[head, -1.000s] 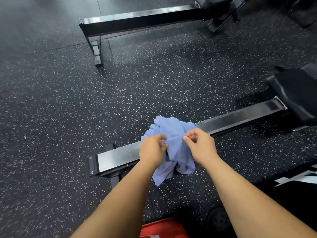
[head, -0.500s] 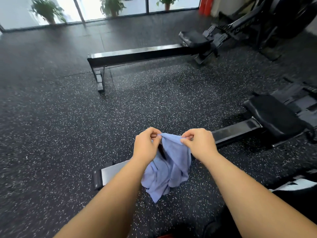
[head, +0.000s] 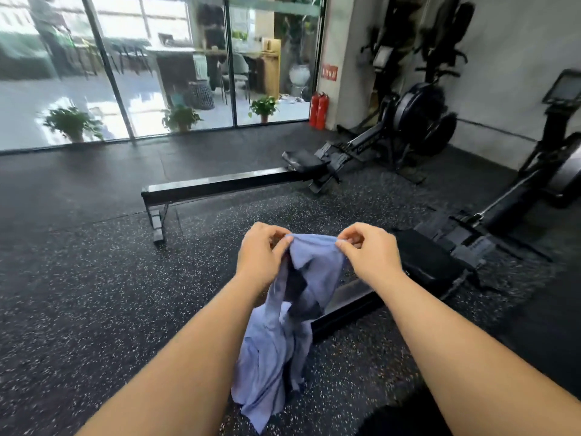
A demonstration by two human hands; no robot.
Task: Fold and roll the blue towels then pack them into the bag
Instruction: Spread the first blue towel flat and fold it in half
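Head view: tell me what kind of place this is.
Most likely a gym. Two rowing machines, one farther off and one near the hands, stand on speckled rubber flooring, with upright exercise machines along the wall.

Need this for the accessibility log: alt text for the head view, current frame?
Two bare hands, left hand and right hand, pinch the top edge of a crumpled blue towel that hangs down over a speckled black gym floor. Rowing machines stand behind, with potted plants and red fire extinguishers by glass doors.
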